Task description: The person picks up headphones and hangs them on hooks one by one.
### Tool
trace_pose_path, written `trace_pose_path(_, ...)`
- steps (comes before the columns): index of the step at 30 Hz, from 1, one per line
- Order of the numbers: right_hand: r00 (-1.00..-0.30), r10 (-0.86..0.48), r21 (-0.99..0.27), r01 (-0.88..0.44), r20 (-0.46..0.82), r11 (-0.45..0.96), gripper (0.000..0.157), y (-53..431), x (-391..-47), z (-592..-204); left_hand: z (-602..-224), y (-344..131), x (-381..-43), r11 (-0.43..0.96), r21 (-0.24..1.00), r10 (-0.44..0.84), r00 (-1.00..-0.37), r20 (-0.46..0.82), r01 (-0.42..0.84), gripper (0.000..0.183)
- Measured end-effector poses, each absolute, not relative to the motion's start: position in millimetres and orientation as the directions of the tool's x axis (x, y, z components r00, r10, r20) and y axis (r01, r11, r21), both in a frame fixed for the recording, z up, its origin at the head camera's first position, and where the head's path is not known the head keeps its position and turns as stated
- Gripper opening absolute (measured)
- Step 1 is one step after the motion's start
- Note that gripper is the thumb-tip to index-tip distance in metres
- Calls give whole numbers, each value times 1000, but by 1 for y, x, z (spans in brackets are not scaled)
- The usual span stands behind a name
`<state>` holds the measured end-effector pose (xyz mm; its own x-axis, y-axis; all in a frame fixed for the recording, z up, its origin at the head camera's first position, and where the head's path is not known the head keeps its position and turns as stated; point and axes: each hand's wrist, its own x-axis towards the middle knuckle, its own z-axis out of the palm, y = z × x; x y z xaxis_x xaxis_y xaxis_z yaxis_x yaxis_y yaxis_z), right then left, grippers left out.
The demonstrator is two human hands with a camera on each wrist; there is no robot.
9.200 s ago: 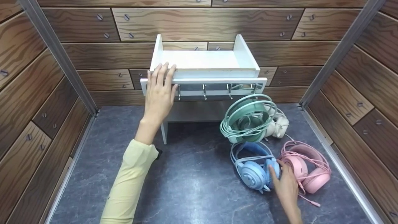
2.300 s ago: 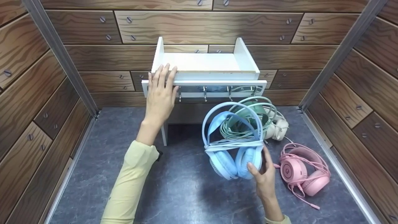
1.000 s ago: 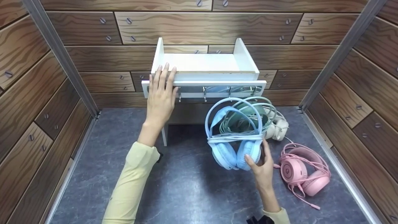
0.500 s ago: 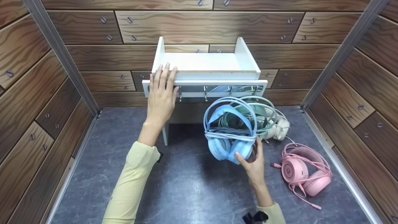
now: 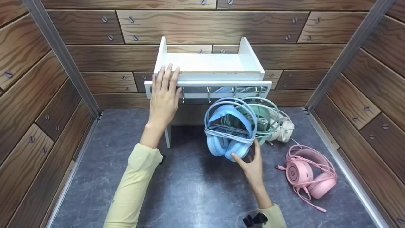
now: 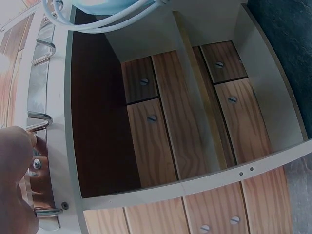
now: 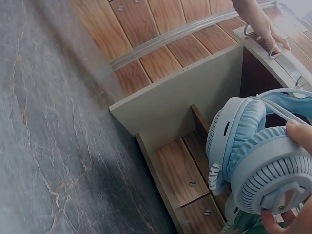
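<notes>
In the head view, my right hand [image 5: 251,164] grips blue headphones [image 5: 227,147] by one ear cup, thumb on the cushion side. They are raised upright in front of the white rack [image 5: 205,84], headband up, with their cable wound across the middle. Their band overlaps the green headphones [image 5: 259,110] below the rack's right-hand hooks [image 5: 234,91]. The right wrist view shows my fingers on the blue ear cup [image 7: 268,170]. My left hand [image 5: 163,103] lies flat over the left end of the rack's front rail, fingers extended. In the left wrist view only part of that hand [image 6: 17,180] shows.
Pink headphones [image 5: 299,172] lie on the dark floor at the right, their cable plug sticking out. White headphones [image 5: 281,129] are behind the green ones. Wood-patterned walls [image 5: 212,27] with metal corner posts [image 5: 348,53] enclose the back and sides.
My right hand has taken the blue headphones off the floor beside the pink ones. Over the last second it has moved them left and slightly farther toward the rack. My left hand stays put.
</notes>
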<state>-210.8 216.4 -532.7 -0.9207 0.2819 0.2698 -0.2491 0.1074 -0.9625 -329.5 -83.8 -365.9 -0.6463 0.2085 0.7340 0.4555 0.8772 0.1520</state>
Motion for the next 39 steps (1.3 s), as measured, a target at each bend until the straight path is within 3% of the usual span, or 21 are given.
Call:
trace_pose_path(7,-866,341,-931,-343,366,128,91,218,-203,-529,-366,-84,-330,881,146,211,-650,731,450,57)
trace_pose_path(14,-730,413,-837,-506,545,209,36,221,-183,-504,-366,-84,-330,879,148,208,-643,737,454,57)
trace_pose_path(18,-705,353,-788,-545,615,285,20,227,-175,-496,-366,-85,-330,877,151,208,-644,736,457,56)
trace_pose_path(25,-687,307,-745,-536,659,398,16,247,-169,-492,-366,-84,-331,876,154,209,-648,733,457,56)
trace_pose_path(34,-621,409,-719,-398,669,570,16,309,-170,-496,-366,-85,-330,877,141,214,-636,742,459,55)
trace_pose_path(39,-590,399,-653,-312,702,690,18,355,-176,-510,-366,-85,-330,878,135,215,-630,746,459,55)
